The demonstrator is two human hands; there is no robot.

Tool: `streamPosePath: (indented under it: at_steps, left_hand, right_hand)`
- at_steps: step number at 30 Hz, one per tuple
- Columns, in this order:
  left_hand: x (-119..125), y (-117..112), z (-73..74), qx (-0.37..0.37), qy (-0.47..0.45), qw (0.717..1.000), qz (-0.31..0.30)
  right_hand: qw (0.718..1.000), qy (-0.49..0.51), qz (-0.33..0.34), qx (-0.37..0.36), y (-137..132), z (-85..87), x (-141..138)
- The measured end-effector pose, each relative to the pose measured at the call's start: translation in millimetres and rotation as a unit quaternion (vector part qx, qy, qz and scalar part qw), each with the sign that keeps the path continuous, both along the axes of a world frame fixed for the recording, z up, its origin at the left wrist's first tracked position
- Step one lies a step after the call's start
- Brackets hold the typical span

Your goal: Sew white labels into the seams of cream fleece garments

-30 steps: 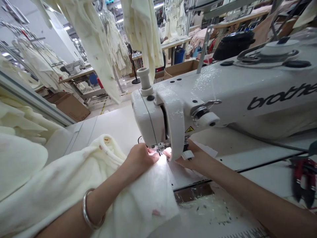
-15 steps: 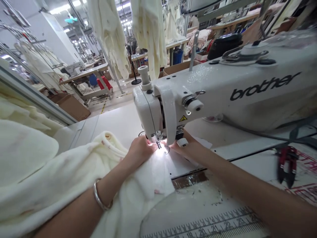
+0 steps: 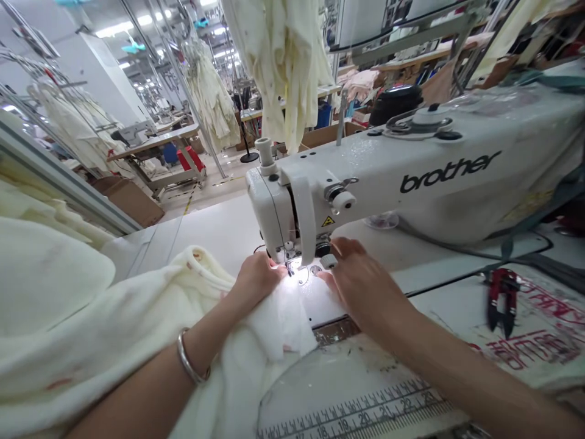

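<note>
A white sewing machine (image 3: 315,189) stands before me, its lamp lighting the needle and presser foot (image 3: 290,268). Just left of the foot, my left hand (image 3: 258,277) is closed on the edge of cream fabric (image 3: 159,317). That fabric spreads over the left of the table and hangs toward me. To the right of the needle, my right hand (image 3: 361,280) is beside the machine's lower knob (image 3: 328,261), thumb and fingers apart. I see no cloth in it; its fingertips are partly behind the knob.
Red-handled thread snips (image 3: 503,299) lie on the table at right. A printed ruler (image 3: 365,417) runs along the front edge. Beyond the machine hang cream garments (image 3: 283,67). A metal rail (image 3: 68,177) slants along the left, near a cardboard box (image 3: 128,198).
My right hand has drawn back from the needle area toward the right, and its fingers have spread. My left hand stays by the foot. The camera view has shifted slightly.
</note>
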State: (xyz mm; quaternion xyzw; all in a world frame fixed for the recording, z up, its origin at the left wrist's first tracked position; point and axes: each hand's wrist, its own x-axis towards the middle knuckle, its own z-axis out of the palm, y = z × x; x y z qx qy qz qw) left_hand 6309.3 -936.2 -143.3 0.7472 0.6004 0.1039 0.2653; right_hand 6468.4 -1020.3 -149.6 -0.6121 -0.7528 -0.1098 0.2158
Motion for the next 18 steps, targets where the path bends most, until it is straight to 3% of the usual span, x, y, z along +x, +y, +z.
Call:
streamPosePath:
  at_steps: [3,6,18]
  left_hand:
    - [1.3,-0.8,1.4,0.004,0.01,1.0,-0.004]
    - [2.4,-2.4,3.2,0.014,0.021,1.0,-0.01]
    - [2.3,1.5,-2.9,0.045,0.041,0.997,-0.042]
  right_hand:
    - [0.994,-0.025,0.092,0.055,-30.9,-7.0,-15.4]
    - [0.983,-0.036,0.166,0.069,-41.3,-16.3,-32.6]
    - [0.99,-0.031,0.095,0.098,-48.8,-25.4,-47.4]
